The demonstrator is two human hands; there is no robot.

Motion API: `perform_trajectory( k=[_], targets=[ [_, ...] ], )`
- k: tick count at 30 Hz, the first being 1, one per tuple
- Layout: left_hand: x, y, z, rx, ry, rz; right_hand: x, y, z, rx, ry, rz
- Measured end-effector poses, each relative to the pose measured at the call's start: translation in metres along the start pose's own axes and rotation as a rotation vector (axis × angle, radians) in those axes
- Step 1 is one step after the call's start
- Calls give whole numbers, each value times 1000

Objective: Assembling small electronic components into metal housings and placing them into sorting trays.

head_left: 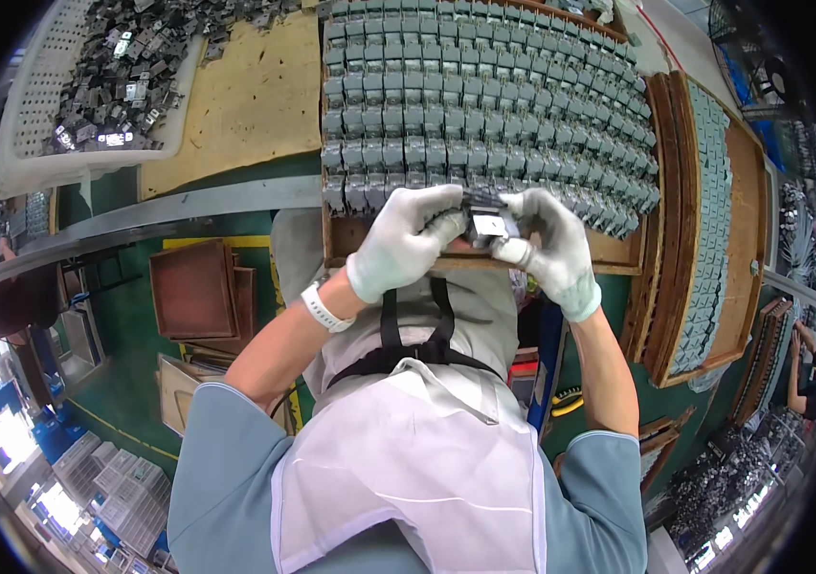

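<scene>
From where I stand, the worker sits with both white-gloved hands together at the near edge of a shallow wooden tray [609,252]. The left hand [406,232] is nearly closed, thumb and fingers pinching one side of a small dark metal component [487,226] with a bright, pale face. The right hand [553,241] curls in from 3 o'clock, its fingers bent round the other side; exactly where each fingertip presses, I can't tell.

The component sits between the two hands, over the tray's near edge. From it, ranks of grey box-shaped metal pieces [465,91] spread from 11 round to 1 o'clock, the closest row just beyond the knuckles. A white perforated bin [36,110] of loose dark pieces [130,67] lies toward 10 o'clock, and another wooden tray [745,206] leans at 3.

To my eye, this handling calls for a light pinch from opposite sides, leaving the bright face uncovered. Gloved fingertips may dull the feel, so small turns seem wiser than hard pressure. Knuckles should stay clear of that closest row, which a careless wrist could knock crooked.
</scene>
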State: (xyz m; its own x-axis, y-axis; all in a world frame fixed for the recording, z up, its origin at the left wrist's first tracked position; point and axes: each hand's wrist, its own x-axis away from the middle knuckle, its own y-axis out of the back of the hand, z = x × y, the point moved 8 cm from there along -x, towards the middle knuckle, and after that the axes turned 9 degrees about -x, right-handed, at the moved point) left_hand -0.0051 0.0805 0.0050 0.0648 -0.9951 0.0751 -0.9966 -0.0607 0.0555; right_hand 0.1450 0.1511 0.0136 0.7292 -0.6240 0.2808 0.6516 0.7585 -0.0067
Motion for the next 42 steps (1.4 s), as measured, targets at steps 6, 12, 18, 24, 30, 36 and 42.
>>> perform_trajectory(
  k=[6, 12, 18, 24, 30, 36, 42],
  targets=[
    [-1, -22, 4, 11, -84, -165, 19, 12, -2, -175, 64, -227],
    [-6, -69, -35, -501, -368, -145, 52, 34, -16, -122, 66, -596],
    [-12, -42, -24, -437, -121, -84, 130, 160, -5, 816, 251, -1091],
    [-8, -60, -40, -510, -348, 57, 86, 169, -37, 1113, 272, -819],
    [-12, -47, -47, -476, -372, 29, 87, 169, -26, 1059, 43, -857],
    [-13, 0, -45, -521, -276, -7, 96, 217, 96, 991, 346, -944],
    [-22, 65, -65, -527, -325, -197, -6, 465, 91, 641, 186, -944]
  ],
)
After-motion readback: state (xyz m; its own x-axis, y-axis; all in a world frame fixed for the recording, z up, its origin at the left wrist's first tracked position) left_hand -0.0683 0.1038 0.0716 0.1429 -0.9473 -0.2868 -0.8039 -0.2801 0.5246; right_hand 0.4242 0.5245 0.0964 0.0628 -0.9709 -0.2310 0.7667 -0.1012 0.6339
